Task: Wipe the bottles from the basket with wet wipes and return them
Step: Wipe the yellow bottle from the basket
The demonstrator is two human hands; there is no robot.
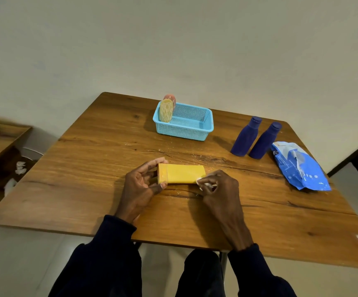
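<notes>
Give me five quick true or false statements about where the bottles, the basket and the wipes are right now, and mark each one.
1. The left hand grips the cap end of the yellow bottle, which lies on its side. True.
2. The right hand holds nothing. False: it pinches a white wipe at the bottle's other end.
3. The blue basket is empty. False: two bottles stand at its left end.
4. Two dark blue bottles stand on the table, outside the basket. True.
5. The wipes pack sits in the basket. False: it lies on the table near the right edge.
</notes>
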